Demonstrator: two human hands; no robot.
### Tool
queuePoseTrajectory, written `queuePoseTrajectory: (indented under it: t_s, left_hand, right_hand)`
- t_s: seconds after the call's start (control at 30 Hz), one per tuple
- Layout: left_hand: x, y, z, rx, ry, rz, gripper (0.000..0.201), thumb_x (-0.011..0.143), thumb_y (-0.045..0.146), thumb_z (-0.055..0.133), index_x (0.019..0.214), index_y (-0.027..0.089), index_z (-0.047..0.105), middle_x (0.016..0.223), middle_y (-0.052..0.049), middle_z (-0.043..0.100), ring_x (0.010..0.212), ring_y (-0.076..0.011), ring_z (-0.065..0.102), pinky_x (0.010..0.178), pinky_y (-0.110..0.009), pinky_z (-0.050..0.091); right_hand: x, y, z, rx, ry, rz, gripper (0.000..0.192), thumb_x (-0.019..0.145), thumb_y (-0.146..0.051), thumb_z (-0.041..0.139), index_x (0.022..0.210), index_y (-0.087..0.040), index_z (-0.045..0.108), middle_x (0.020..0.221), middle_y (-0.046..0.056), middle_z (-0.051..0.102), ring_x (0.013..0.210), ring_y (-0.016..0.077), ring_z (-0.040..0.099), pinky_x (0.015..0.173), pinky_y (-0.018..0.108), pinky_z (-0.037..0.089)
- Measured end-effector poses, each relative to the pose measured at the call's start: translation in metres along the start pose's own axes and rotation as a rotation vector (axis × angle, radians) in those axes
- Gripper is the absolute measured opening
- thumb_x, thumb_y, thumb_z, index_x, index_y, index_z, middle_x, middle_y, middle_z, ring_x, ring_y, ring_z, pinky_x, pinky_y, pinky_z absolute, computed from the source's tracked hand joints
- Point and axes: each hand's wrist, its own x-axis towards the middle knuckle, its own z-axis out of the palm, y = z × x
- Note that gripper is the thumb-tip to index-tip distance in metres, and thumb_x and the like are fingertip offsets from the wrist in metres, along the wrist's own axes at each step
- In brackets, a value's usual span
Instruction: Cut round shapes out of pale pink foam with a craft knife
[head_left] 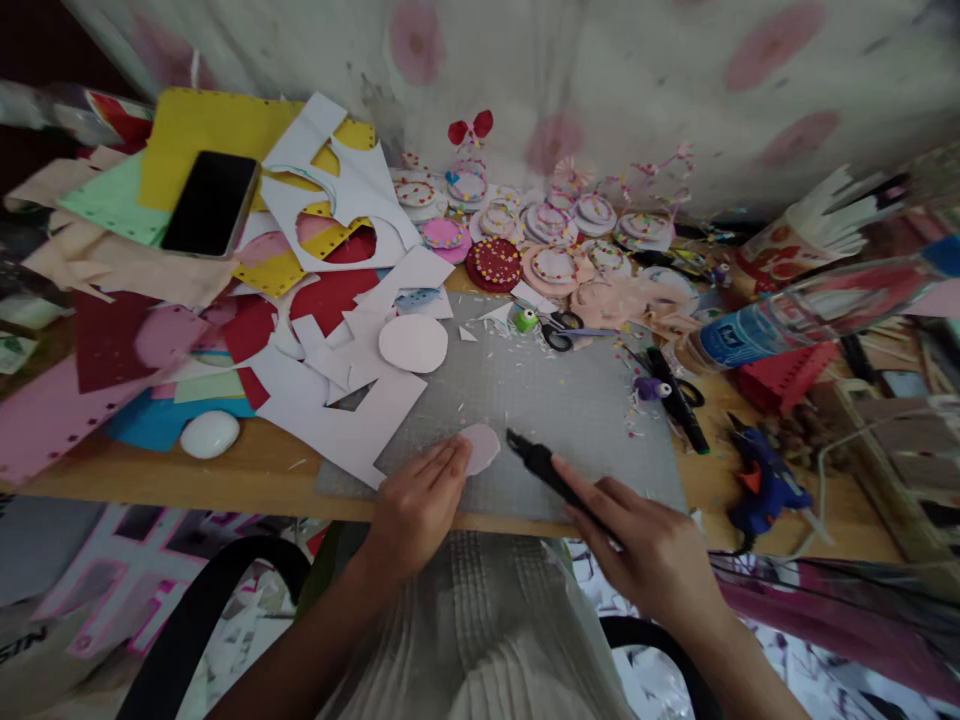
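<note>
Lower centre of the head view: left hand [420, 500] lies flat, fingers pressing a small pink paper disc [480, 446] onto the grey mat [570, 400], steadying it; right hand [645, 545] grips a black tool [544, 465] pointed at its edge

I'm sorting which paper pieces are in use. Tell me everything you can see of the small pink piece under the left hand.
The small pink paper piece is a pale, plain, roundish cut-out that looks like thin card. It lies flat near the front edge of the grey cutting mat. The left hand presses its fingertips on its left edge, covering part of it. The tip of the black tool in the right hand points at its right side, just apart.
</note>
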Motion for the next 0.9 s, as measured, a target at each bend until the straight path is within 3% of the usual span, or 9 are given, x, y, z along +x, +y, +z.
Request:
queuePoseTrajectory:
  t_s: [0.13, 0.33, 0.5, 0.67, 0.73, 0.8, 0.9]
  left_hand:
    - [0.000, 0.000, -0.002, -0.021, 0.006, 0.013, 0.038, 0.089, 0.003, 0.052, 0.126, 0.011, 0.056, 0.107, -0.012, 0.075, 0.101, -0.0201, 0.071, 0.088, -0.031, 0.060]
    - [0.000, 0.000, -0.001, -0.016, 0.004, 0.010, 0.032, 0.089, 0.002, 0.052, 0.119, 0.009, 0.060, 0.107, -0.013, 0.074, 0.099, -0.0225, 0.072, 0.086, -0.035, 0.062]
    - [-0.001, 0.000, -0.001, -0.018, -0.013, 0.010, 0.035, 0.088, 0.001, 0.052, 0.122, 0.009, 0.059, 0.109, -0.013, 0.074, 0.101, -0.0226, 0.071, 0.087, -0.035, 0.061]
    - [-0.006, -0.003, -0.001, -0.038, -0.027, 0.021, 0.041, 0.087, 0.000, 0.051, 0.127, 0.010, 0.057, 0.112, -0.014, 0.073, 0.105, -0.0227, 0.070, 0.089, -0.035, 0.061]
    - [-0.008, -0.005, -0.001, -0.069, -0.029, 0.022, 0.044, 0.088, 0.000, 0.050, 0.131, 0.011, 0.055, 0.113, -0.013, 0.072, 0.107, -0.0220, 0.069, 0.091, -0.035, 0.060]
    - [-0.008, -0.006, -0.002, -0.121, -0.024, 0.007, 0.045, 0.088, 0.001, 0.050, 0.131, 0.013, 0.055, 0.115, -0.012, 0.072, 0.107, -0.0214, 0.069, 0.093, -0.035, 0.058]
    - [0.000, -0.002, -0.003, -0.315, -0.014, -0.202, 0.032, 0.090, 0.009, 0.054, 0.119, 0.016, 0.065, 0.110, -0.009, 0.074, 0.098, -0.0196, 0.072, 0.089, -0.031, 0.059]
  right_hand:
    - [-0.003, 0.008, -0.001, 0.025, 0.012, 0.104, 0.046, 0.098, -0.027, 0.048, 0.144, -0.026, 0.044, 0.075, -0.002, 0.062, 0.058, 0.0105, 0.062, 0.052, 0.021, 0.042]
    - [-0.001, -0.013, -0.009, 0.169, -0.112, -0.057, 0.047, 0.099, -0.026, 0.045, 0.146, -0.029, 0.041, 0.082, 0.000, 0.065, 0.063, 0.0107, 0.063, 0.056, 0.021, 0.044]
    - [0.001, -0.014, -0.009, 0.143, -0.134, -0.065, 0.046, 0.100, -0.027, 0.044, 0.146, -0.030, 0.041, 0.081, -0.001, 0.065, 0.061, 0.0108, 0.063, 0.055, 0.022, 0.043]
    - [-0.004, 0.008, -0.001, 0.017, -0.059, 0.087, 0.046, 0.099, -0.029, 0.044, 0.145, -0.030, 0.043, 0.079, -0.001, 0.066, 0.059, 0.0128, 0.065, 0.051, 0.023, 0.043]
    - [-0.006, 0.017, 0.002, 0.022, -0.038, 0.189, 0.045, 0.099, -0.031, 0.045, 0.144, -0.030, 0.045, 0.083, 0.001, 0.069, 0.065, 0.0152, 0.068, 0.054, 0.024, 0.047]
    - [-0.007, 0.022, 0.006, 0.121, -0.029, 0.254, 0.045, 0.098, -0.031, 0.046, 0.144, -0.029, 0.045, 0.101, 0.004, 0.072, 0.084, 0.0183, 0.071, 0.068, 0.026, 0.052]
    - [-0.001, 0.022, 0.013, 0.369, 0.027, 0.324, 0.044, 0.096, -0.035, 0.049, 0.139, -0.024, 0.051, 0.121, 0.008, 0.068, 0.105, 0.0228, 0.066, 0.083, 0.030, 0.053]
